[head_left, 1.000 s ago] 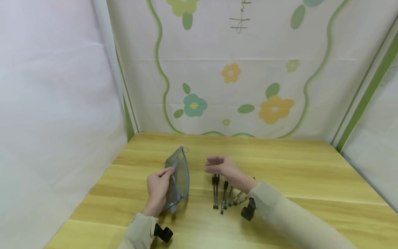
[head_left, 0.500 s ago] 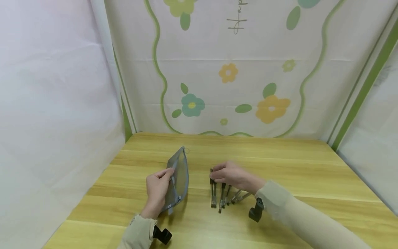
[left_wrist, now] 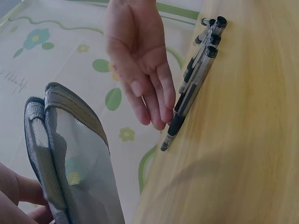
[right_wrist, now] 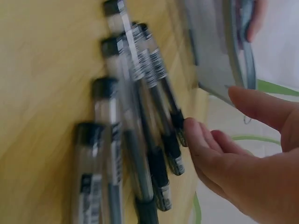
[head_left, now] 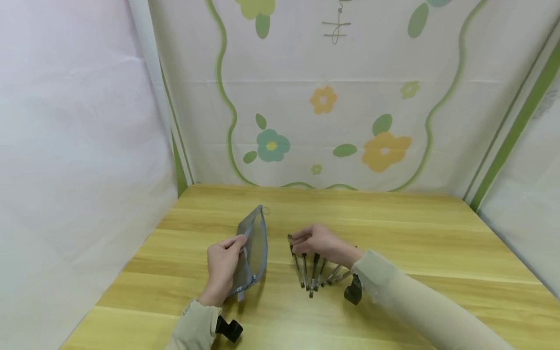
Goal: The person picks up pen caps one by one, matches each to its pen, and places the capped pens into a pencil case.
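Observation:
My left hand pinches the side of a grey-blue mesh zip pouch between thumb and fingers. The pouch stands on edge with its zipper undone and its mouth facing right. On the table to its right, several clear pens with black caps and grips lie fanned out. My right hand is over their far ends. Its extended fingertips are right at the tip of the leftmost pen, and its thumb stands apart from the fingers. In the left wrist view, the mesh side of the pouch appears close up.
The wood-grain table carries the pens and pouch. A white cloth with printed flowers hangs behind it, with plain white cloth at the left side. Each wrist bears a small black camera.
My right hand has come down to the pens, and the leftmost pen has swung with its far end toward the left, apart from its neighbour. My left hand keeps the pouch nearly still.

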Demonstrator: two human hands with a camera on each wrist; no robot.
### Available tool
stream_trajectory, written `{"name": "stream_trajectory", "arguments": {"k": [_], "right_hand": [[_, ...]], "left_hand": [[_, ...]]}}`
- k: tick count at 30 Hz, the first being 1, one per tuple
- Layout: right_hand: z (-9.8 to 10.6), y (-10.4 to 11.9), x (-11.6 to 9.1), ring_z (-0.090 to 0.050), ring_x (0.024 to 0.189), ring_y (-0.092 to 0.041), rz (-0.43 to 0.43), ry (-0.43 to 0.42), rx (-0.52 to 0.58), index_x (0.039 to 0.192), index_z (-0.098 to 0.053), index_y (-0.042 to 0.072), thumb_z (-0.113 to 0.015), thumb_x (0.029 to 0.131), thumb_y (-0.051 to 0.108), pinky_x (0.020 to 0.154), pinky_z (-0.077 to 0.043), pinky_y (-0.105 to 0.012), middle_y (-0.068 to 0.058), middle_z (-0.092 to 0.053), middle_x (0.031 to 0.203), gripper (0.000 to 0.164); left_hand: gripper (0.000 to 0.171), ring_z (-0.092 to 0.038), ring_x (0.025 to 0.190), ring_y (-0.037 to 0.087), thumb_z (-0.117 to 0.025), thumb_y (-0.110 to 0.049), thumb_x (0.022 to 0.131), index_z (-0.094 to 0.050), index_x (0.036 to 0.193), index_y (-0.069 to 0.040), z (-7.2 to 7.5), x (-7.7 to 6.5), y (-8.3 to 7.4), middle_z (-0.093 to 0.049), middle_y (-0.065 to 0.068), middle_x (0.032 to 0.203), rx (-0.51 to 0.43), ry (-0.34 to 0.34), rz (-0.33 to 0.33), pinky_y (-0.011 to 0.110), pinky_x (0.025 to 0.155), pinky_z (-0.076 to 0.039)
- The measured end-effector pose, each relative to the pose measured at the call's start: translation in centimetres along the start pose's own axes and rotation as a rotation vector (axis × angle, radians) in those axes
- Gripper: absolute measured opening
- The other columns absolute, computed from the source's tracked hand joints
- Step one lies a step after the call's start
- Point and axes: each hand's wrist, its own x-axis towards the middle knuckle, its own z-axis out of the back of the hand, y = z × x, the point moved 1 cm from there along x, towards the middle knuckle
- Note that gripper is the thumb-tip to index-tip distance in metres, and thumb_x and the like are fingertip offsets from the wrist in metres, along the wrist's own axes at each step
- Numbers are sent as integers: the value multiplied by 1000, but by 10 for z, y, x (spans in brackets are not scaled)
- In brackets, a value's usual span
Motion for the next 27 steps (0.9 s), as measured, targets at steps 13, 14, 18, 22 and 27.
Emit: {"name": "stream_trajectory", "arguments": {"k": [13, 14, 18, 22, 27], "right_hand": [[-10, -2, 8, -64, 98, -33, 100, -81, -224, 121, -61, -13, -82, 75, -4, 81, -56, -36, -21, -65, 111, 51], [-10, -2, 9, -64, 98, -34, 115, -77, -227, 121, -61, -13, -82, 75, -4, 80, -56, -36, -21, -65, 111, 51], [-11, -4, 13, -65, 97, -33, 131, -69, -227, 120, -62, -12, -83, 75, -5, 79, -56, -35, -20, -66, 110, 51], [-11, -7, 15, -65, 94, -31, 143, -51, -238, 117, -63, -11, -83, 73, -7, 79, -56, -33, -20, -66, 108, 48], [-14, -10, 16, -67, 88, -32, 188, -36, -257, 111, -65, -12, -85, 69, -9, 74, -57, -29, -19, -67, 101, 47]], "left_hand": [[25, -63, 103, 22, -72, -18, 91, -75, 107, 1, 1, 2, -1, -67, 17, 117, -6, 12, 1, 20, 70, -54], [25, -62, 103, 22, -72, -18, 91, -75, 107, 1, 1, 3, -1, -67, 17, 118, -5, 13, 5, 20, 70, -54], [24, -61, 106, 23, -71, -17, 91, -74, 108, 1, 2, 3, -1, -66, 16, 119, -2, 13, 23, 20, 71, -54], [25, -61, 107, 25, -71, -16, 91, -74, 108, 2, 1, 4, 0, -66, 18, 119, -5, 8, 26, 21, 71, -54], [25, -62, 105, 23, -71, -16, 91, -74, 108, 2, 1, 4, 0, -65, 18, 121, -7, 12, 32, 21, 71, -55]]}}
